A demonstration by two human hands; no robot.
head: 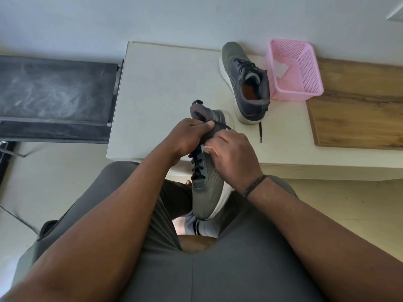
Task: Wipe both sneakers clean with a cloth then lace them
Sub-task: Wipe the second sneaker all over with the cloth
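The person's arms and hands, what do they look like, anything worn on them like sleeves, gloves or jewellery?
Both forearms are bare, with no sleeves in view and no gloves. The right hand has a thin dark braided band around its wrist. The left hand and its wrist show no band, watch or ring. Fingernails are short and plain.

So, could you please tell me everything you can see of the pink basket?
The pink basket is a rectangular, open-topped tub of what looks like perforated plastic mesh, with walls flaring upward. It stands upright at the back of the white table, partly over the wooden board, right beside the second sneaker. Something white and crumpled lies inside. No hand touches it.
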